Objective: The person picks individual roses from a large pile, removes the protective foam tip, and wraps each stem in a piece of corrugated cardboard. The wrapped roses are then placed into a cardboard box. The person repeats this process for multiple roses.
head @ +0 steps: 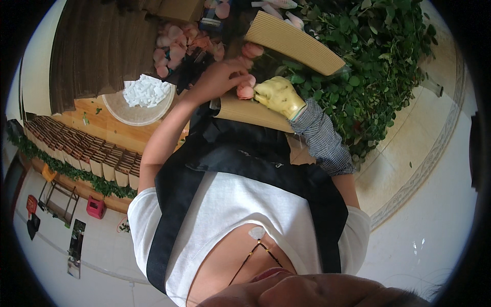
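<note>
A pink rose (pixel 245 90) is between my two hands, its head turned toward me. My right hand (pixel 279 96), in a stained yellow glove, is closed around it just below the bloom. The fingers of my bare left hand (pixel 219 81) pinch at its petals from the other side. Another pink rose (pixel 252 50) lies just beyond, beside a strip of corrugated cardboard (pixel 295 43). Under my hands, a second corrugated cardboard piece (pixel 255 114) rests at my black apron (pixel 238 138). Leafy green stems (pixel 345 88) are heaped right of my gloved hand.
Loose pink petals (pixel 177 45) lie ahead to the left. A round translucent tub (pixel 132 117) holds short white pieces (pixel 147 92). Brown cardboard sheets (pixel 101 50) stack at far left, above rows of cardboard-wrapped bundles (pixel 88 153). Foam net sleeves (pixel 294 20) lie at the top.
</note>
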Demonstrator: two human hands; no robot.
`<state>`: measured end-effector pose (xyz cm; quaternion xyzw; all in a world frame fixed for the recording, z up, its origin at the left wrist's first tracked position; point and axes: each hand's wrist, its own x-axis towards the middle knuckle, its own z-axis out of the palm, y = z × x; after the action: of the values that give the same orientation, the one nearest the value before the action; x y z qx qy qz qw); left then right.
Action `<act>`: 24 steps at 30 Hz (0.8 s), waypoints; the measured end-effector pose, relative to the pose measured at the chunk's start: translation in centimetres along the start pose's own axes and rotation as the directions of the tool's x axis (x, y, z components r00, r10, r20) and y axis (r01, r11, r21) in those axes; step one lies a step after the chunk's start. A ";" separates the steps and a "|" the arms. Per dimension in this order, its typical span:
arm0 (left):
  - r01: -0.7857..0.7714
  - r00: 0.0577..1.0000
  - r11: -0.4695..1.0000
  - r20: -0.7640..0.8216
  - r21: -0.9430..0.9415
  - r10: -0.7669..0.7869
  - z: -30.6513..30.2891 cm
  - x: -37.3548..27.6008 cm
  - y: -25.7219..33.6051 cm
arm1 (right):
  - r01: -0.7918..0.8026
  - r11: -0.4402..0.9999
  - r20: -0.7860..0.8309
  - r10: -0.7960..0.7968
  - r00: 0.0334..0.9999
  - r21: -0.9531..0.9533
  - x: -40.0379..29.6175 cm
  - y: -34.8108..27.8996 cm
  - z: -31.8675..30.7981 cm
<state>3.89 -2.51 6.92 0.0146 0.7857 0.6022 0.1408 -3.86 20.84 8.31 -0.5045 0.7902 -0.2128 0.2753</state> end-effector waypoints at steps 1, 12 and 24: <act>0.017 0.999 1.000 -0.033 0.009 -0.017 -0.1 -0.1 -0.4 | 0.010 1.000 -0.012 -0.010 1.000 0.008 0.0 -0.1 -0.3; 0.153 0.965 0.988 -0.220 0.012 -0.146 -3.5 -3.8 0.5 | -0.050 0.982 -0.055 0.061 0.997 0.184 -0.8 -1.1 -1.6; -0.099 0.984 0.994 0.157 0.047 0.090 -0.9 -1.3 1.2 | -0.088 0.976 -0.025 0.095 0.995 0.201 -1.1 -0.6 -1.3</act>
<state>4.80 -3.26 8.52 0.1023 0.7871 0.5835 0.1721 -3.90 21.67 9.92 -0.4338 0.7918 -0.2868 0.3204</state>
